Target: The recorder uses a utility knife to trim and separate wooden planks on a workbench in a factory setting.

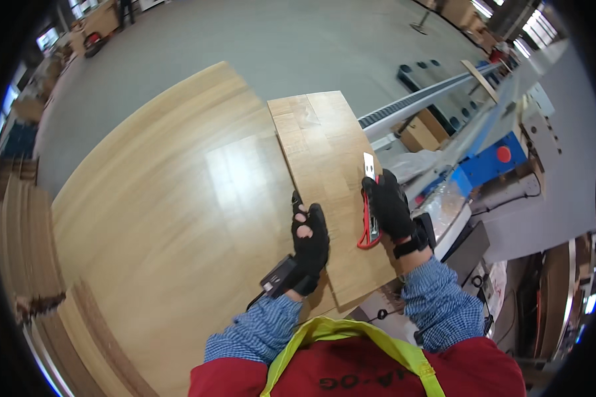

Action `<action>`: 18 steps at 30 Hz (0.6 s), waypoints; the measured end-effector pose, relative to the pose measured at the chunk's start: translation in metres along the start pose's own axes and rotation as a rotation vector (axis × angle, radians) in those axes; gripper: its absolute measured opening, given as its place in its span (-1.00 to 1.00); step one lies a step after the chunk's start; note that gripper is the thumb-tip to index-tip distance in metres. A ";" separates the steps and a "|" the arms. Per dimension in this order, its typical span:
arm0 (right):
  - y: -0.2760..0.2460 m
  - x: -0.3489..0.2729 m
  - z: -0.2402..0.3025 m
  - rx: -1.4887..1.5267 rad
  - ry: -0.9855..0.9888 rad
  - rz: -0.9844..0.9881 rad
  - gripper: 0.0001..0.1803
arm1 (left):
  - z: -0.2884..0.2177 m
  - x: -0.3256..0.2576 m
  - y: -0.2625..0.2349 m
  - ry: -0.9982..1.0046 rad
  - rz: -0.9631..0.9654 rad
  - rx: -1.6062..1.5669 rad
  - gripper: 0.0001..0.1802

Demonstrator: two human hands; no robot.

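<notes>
A narrow wooden board [324, 165] lies on top of a large wooden panel [172, 218]. My left hand [309, 243], in a black fingerless glove, grips the board's left edge. My right hand [389, 208], also gloved, sits at the board's right edge and holds a red-handled tool [369, 221] with a small white tag at its upper end. A small black device [278, 276] hangs at my left wrist.
A machine with a blue housing and red button [496, 159] and a long rail [424, 99] stands to the right. Cardboard boxes [422, 132] sit beside it. Stacked wooden boards [30, 245] lie at the left. Grey floor [278, 40] stretches beyond.
</notes>
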State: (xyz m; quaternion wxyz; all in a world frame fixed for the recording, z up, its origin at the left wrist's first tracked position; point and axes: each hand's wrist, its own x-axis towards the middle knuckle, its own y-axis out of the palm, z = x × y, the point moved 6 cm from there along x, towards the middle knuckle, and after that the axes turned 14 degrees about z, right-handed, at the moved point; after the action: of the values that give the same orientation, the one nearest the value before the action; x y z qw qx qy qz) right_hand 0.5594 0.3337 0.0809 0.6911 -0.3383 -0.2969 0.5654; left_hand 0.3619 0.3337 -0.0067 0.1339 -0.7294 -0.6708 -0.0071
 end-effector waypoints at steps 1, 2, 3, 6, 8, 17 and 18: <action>0.011 -0.011 0.017 -0.049 -0.146 0.036 -0.75 | 0.020 -0.012 -0.016 -0.150 0.068 -0.169 -0.73; 0.021 -0.019 0.041 0.119 -0.038 0.069 -0.79 | 0.008 -0.017 -0.043 -0.202 0.080 -0.162 -0.72; 0.034 -0.030 0.052 0.212 -0.159 -0.034 -0.80 | -0.011 -0.022 -0.068 -0.246 0.104 -0.165 -0.71; 0.083 -0.047 0.071 0.091 -0.204 0.084 -0.73 | 0.000 -0.042 -0.124 -0.160 0.109 0.252 -0.50; 0.136 -0.054 0.040 0.207 0.034 0.102 -0.83 | 0.010 -0.050 -0.137 -0.183 0.033 0.909 -0.36; 0.144 -0.052 0.076 0.039 0.010 0.151 -0.65 | 0.034 -0.061 -0.150 -0.164 0.119 0.879 -0.32; 0.139 -0.050 0.080 0.038 0.011 0.152 -0.65 | 0.035 -0.060 -0.151 -0.159 0.112 0.883 -0.33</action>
State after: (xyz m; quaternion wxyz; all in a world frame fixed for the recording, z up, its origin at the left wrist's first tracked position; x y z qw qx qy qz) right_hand 0.4059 0.3136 0.0150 0.6541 -0.3498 -0.2556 0.6200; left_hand 0.2018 0.2916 -0.0243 0.3805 -0.6359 -0.5771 0.3431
